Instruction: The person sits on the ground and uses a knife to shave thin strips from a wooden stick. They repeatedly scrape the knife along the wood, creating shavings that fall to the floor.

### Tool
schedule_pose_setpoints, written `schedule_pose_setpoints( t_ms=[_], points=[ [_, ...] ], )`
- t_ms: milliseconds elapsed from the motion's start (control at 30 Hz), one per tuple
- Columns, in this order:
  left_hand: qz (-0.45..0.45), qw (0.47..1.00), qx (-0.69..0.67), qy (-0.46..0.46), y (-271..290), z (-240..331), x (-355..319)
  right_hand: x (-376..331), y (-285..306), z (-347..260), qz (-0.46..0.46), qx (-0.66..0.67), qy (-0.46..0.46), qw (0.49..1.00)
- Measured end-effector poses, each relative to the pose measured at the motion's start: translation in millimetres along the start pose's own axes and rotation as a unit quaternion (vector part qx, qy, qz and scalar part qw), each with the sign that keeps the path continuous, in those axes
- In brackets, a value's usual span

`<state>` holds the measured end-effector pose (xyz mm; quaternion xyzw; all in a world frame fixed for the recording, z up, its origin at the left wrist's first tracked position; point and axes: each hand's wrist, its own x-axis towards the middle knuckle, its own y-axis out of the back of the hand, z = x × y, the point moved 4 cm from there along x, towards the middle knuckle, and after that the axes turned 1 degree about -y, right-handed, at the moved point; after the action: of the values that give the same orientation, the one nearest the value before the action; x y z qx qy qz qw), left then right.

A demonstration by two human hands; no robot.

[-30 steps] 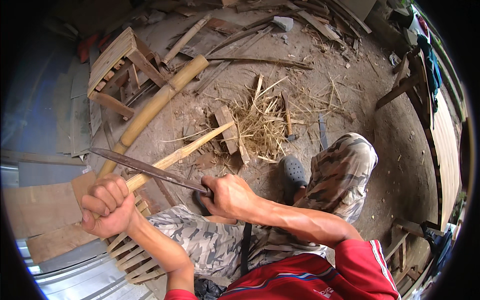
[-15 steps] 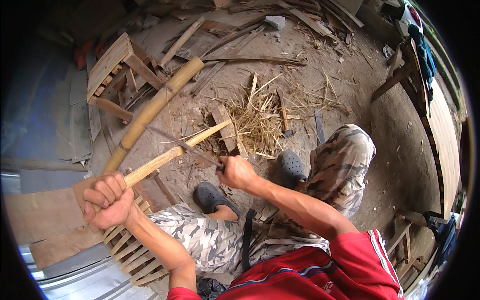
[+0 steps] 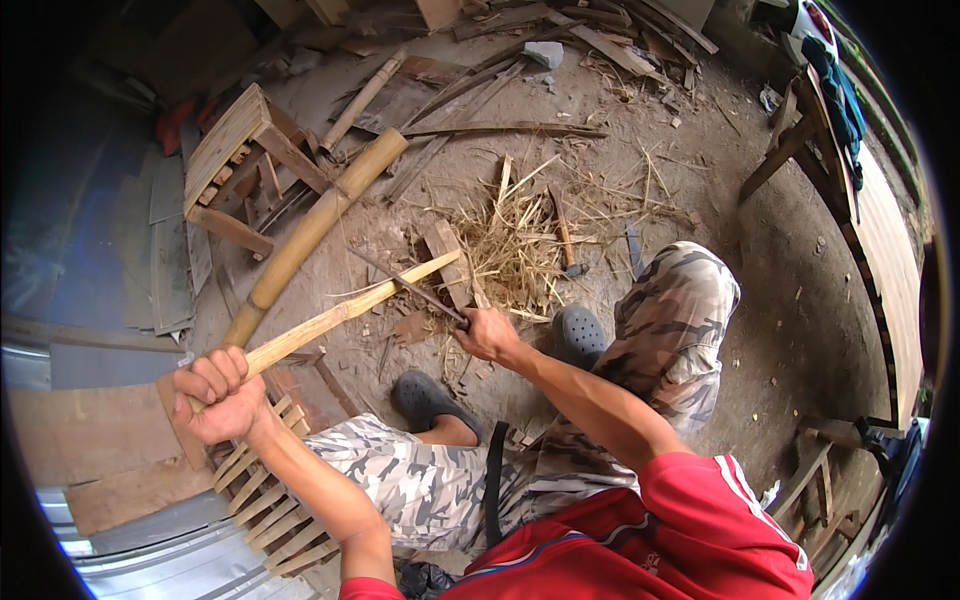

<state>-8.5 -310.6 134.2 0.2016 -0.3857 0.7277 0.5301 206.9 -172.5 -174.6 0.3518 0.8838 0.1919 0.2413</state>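
Note:
My left hand is closed in a fist round the near end of a long, pale split bamboo strip. The strip slants up to the right and narrows toward its far end, which overlaps a wooden block on the ground. In my right hand is a slim, dark-bladed knife, gripped by its handle. Its blade lies across the strip toward the far end, pointing up and left. A thin curl of shaving shows beside the strip, left of the blade.
Beyond my feet lies a heap of shavings, with a hammer and a flat blade beside it. A thick bamboo pole leans near a small wooden stool. Slatted wood is by my left forearm; a table stands at right.
My right hand and the knife have slid right and slightly up, along the strip toward its far end. My left hand keeps its hold, nearly still.

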Motion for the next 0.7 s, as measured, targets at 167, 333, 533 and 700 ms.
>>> schedule_pose_setpoints(
  t_ms=[167,333,533,700],
  points=[
    [0.009,1.0,0.016,0.006,6.2,2.8,-4.5,-17.7,6.3,-62.1,0.023,0.023,0.094,0.995],
    [0.018,1.0,0.019,0.006,3.1,-0.7,-1.3,12.5,1.5,18.0,-0.008,0.008,-0.025,1.0],
    [0.026,1.0,-0.009,0.007,17.4,8.9,-4.2,-1.3,3.1,-40.1,-0.006,-0.035,0.084,0.996],
    [0.014,1.0,0.007,0.008,16.1,3.7,-1.5,37.3,4.3,55.8,-0.036,-0.033,-0.106,0.993]
  ],
)
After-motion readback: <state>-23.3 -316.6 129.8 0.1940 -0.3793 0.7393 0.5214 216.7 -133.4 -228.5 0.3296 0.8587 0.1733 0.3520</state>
